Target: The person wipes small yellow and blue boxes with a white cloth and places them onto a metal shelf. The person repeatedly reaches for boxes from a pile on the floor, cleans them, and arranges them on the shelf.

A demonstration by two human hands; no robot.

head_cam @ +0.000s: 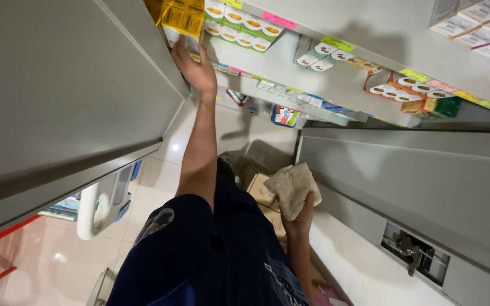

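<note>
My left hand (198, 69) reaches out to a white shelf (282, 68), fingers spread against the lower edge of a stack of yellow boxes (184, 21). It does not close round any box. My right hand (301, 220) is held close to my body and grips a crumpled beige cloth (291, 188). A row of green and white boxes (244, 25) stands on the shelf right beside the yellow ones.
More small boxes (409, 88) with coloured tags line the shelves. A grey panel (58, 85) is at left, a grey cabinet with a metal latch (415, 255) at right. Brown cartons (261, 190) lie on the tiled floor (160, 181), near a blue basket (284, 116).
</note>
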